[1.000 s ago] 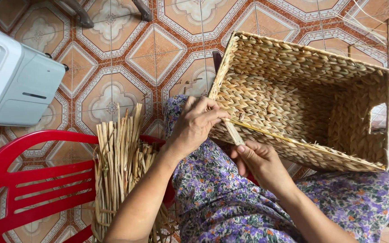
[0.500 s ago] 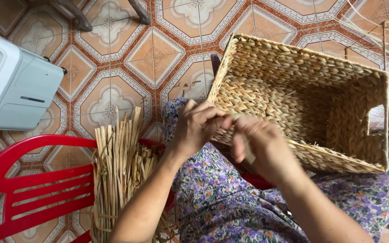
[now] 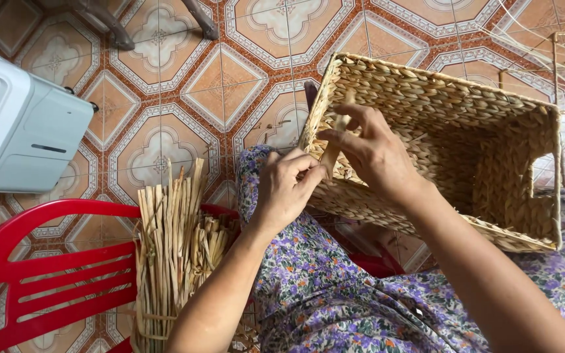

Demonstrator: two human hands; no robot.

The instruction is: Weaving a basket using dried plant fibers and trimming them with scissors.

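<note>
A rectangular woven straw basket (image 3: 465, 131) rests tilted on my lap, its open side facing me. My left hand (image 3: 288, 186) grips the basket's near left corner, fingers curled on the weave. My right hand (image 3: 371, 153) reaches over the rim and pinches a flat straw strand (image 3: 332, 151) that runs up along the basket's left wall. Both hands meet at that corner, nearly touching. My lap is covered by purple floral cloth (image 3: 335, 294).
A bundle of dry straw strips (image 3: 171, 242) stands on a red plastic chair (image 3: 40, 274) at the lower left. A white and grey appliance (image 3: 21, 131) sits on the patterned tile floor (image 3: 184, 85) at the left. Thin wire frames (image 3: 550, 46) lie at the upper right.
My right hand rose from below the basket's front edge to its left corner and now pinches a strand inside the rim. The left hand stayed on the corner.
</note>
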